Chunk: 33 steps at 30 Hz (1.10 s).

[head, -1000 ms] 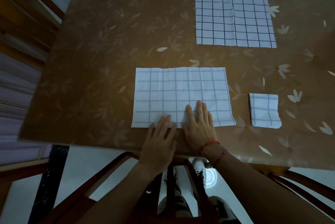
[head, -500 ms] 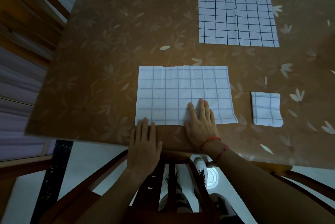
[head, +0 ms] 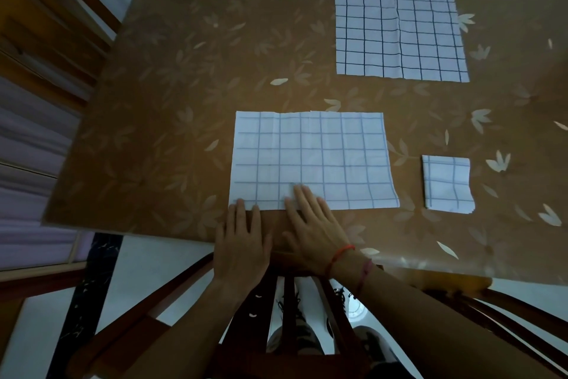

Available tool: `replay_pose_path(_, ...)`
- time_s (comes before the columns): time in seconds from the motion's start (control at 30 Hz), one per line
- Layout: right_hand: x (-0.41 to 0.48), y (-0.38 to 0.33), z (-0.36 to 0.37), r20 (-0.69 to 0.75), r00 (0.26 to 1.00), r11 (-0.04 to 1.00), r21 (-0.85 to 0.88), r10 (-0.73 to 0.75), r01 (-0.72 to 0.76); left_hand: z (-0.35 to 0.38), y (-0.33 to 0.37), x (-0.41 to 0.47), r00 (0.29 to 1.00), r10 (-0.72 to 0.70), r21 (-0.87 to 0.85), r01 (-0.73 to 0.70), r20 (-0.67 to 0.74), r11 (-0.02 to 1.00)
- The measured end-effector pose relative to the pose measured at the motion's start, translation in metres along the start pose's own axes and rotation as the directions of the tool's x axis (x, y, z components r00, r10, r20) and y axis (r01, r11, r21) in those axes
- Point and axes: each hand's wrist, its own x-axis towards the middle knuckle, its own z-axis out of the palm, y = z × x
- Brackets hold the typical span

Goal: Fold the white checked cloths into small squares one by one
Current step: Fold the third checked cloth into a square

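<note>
Near tabletop [head: 184,102] edge: centre cloth [head: 310,157], apparently folded once into a rectangle, further folds left. Left hand [head: 242,243] and right hand [head: 313,225] lie flat, fingers straight, fingertips pressing its near edge, gripping nothing. Small folded square [head: 447,183] finished at right. Far cloth [head: 399,16] lies unfolded.

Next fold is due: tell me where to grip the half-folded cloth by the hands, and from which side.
Probably pinch the half-folded cloth at its left short edge, both corners, coming from the left: it lies flat, wider than deep, and the left hand rests at the near-left corner.
</note>
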Motion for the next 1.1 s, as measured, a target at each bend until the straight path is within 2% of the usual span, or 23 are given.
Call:
replay_pose_path(0.17,-0.019,0.014,0.008,0.061,0.998,1.0,-0.023,0.013,-0.012,0.0,0.001,0.001,1.0,0.003,0.011,-0.003,0.007,1.0)
replay_pose_path(0.37,-0.053,0.061,0.002,0.069,0.983,0.985,-0.042,0.168,-0.166,0.0,0.0,0.002,1.0,0.012,0.01,-0.012,0.021,1.0)
replay_pose_path(0.5,-0.079,0.093,-0.003,0.061,0.943,0.945,-0.047,0.326,-0.323,0.0,0.0,0.003,1.0,0.019,0.002,-0.019,0.012,1.0)
replay_pose_path(0.67,-0.087,0.109,-0.008,0.067,0.936,0.938,-0.038,0.345,-0.343,-0.001,0.003,0.003,1.0,0.018,0.021,-0.018,0.011,1.0)
replay_pose_path(0.8,-0.085,0.108,-0.016,0.078,0.936,0.938,0.023,0.344,-0.347,-0.004,0.009,0.007,1.0,-0.024,-0.03,0.024,0.012,0.999)
replay_pose_path(0.9,-0.078,0.113,-0.031,0.061,0.933,0.918,0.163,0.356,-0.361,-0.008,0.022,0.013,1.0,-0.006,-0.099,0.003,-0.023,0.995)
replay_pose_path(1.0,-0.067,0.117,-0.05,0.006,0.899,0.845,0.338,0.437,-0.414,-0.009,0.049,0.022,0.991,0.126,-0.199,-0.134,-0.056,0.971)
replay_pose_path(1.1,-0.053,0.123,-0.072,0.095,0.774,0.618,0.545,0.626,-0.567,-0.009,0.074,0.032,0.972,0.225,-0.248,-0.236,-0.072,0.94)
